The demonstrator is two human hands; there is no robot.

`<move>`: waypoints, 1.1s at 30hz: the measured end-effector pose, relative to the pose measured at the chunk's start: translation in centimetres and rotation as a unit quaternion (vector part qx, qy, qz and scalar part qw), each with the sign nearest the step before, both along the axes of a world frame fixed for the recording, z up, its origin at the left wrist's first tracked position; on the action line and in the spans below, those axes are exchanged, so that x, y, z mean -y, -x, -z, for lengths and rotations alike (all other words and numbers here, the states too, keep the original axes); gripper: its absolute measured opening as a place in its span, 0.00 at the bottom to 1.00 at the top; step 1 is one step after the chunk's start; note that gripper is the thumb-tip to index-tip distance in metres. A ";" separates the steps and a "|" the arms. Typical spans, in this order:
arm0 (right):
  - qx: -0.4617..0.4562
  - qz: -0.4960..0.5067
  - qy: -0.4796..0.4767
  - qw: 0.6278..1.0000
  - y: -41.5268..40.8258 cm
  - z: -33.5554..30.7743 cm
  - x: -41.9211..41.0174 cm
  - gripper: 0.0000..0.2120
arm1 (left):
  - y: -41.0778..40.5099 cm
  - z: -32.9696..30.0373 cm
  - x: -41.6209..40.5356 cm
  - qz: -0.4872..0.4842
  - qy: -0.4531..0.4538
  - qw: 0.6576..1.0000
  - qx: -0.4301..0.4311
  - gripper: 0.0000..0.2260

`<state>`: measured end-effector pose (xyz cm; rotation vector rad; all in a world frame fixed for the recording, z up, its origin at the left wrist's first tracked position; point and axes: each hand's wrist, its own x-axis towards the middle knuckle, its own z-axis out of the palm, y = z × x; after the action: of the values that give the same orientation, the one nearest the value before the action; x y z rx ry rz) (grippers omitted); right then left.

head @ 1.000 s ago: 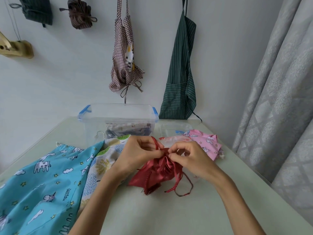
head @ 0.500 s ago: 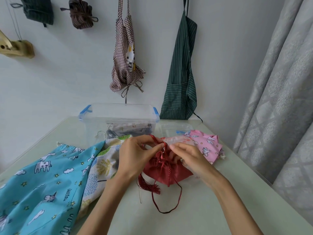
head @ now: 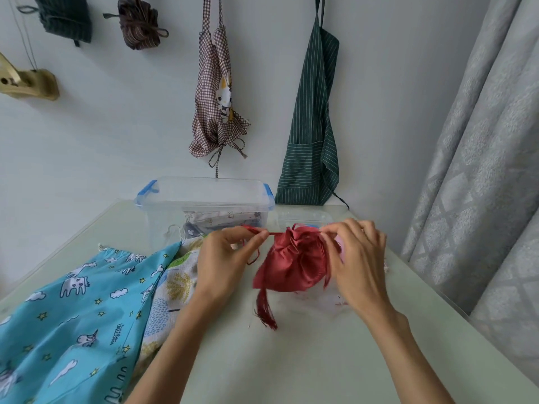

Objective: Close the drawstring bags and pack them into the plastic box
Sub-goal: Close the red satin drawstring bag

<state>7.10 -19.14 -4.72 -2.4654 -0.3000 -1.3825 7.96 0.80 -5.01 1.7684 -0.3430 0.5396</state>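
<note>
1. Broadly, the pale desk [head: 291,368] lies bare toward the near edge and the curtain side.
2. Left, a blue bag [head: 67,316] printed "UNICORN" spreads to the desk edge.
3. Behind, the plastic box [head: 204,196] stands open-topped with bags inside.
4. Centre, the red drawstring bag [head: 291,266] is gathered shut, tassel trailing.
5. Left hand [head: 224,263] and right hand [head: 358,258] each pinch its red cord [head: 272,233], drawn sideways.
</note>
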 end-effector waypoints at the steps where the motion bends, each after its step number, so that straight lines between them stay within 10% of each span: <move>1: -0.003 0.011 0.013 1.000 0.1 0.0 0.3 0.05 | -0.2 0.0 -0.2 -0.011 -0.008 1.000 0.001 0.08; 4: -0.166 -0.113 -0.197 0.959 0.8 -0.8 0.0 0.05 | -0.4 0.1 -0.4 -0.015 -0.011 1.000 -0.018 0.08; 6: -0.336 -0.307 -0.421 0.784 1.4 -2.2 -0.5 0.06 | -0.3 0.1 -0.3 0.004 -0.001 0.999 -0.032 0.07; 8: -0.364 -0.377 -0.537 0.660 1.6 -3.0 -0.4 0.10 | 0.0 0.1 0.2 0.031 -0.007 0.999 -0.036 0.07; 12: -0.324 -0.366 -0.653 0.579 1.8 -3.4 -0.9 0.13 | 0.0 0.1 1.4 0.051 -0.016 0.998 -0.039 0.07; 14: -0.324 -0.298 -0.600 0.668 1.7 -3.0 -1.1 0.17 | 0.1 0.1 1.2 0.046 -0.022 0.998 -0.044 0.06; 16: -0.313 -0.139 -0.373 0.863 1.0 -1.8 -0.4 0.24 | 0.0 0.1 0.9 0.039 -0.033 0.998 -0.043 0.06; 18: -0.244 0.034 -0.117 0.962 0.6 -0.9 0.2 0.29 | 0.1 0.1 0.8 0.025 -0.048 0.998 -0.043 0.05; 21: -0.258 0.005 -0.116 0.959 0.4 -1.0 1.1 0.29 | 0.1 0.0 0.6 0.024 -0.063 0.996 -0.064 0.07; 26: -0.556 -0.250 -0.185 0.771 2.4 -1.0 1.8 0.12 | 0.5 -0.5 -1.2 0.051 -0.326 0.921 -0.207 0.14; 31: -0.545 -0.284 -0.092 0.784 4.6 -0.4 1.3 0.04 | 1.8 -3.9 -4.0 0.004 -0.447 0.868 -0.215 0.14; 33: -0.516 -0.235 -0.050 0.822 4.3 -0.1 1.8 0.20 | 2.6 -4.4 -4.2 0.071 -0.463 0.857 -0.216 0.14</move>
<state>2.78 -20.98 -4.61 -2.4066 -0.4880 0.2020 5.33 5.02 -0.66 2.6907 -0.4468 -0.2122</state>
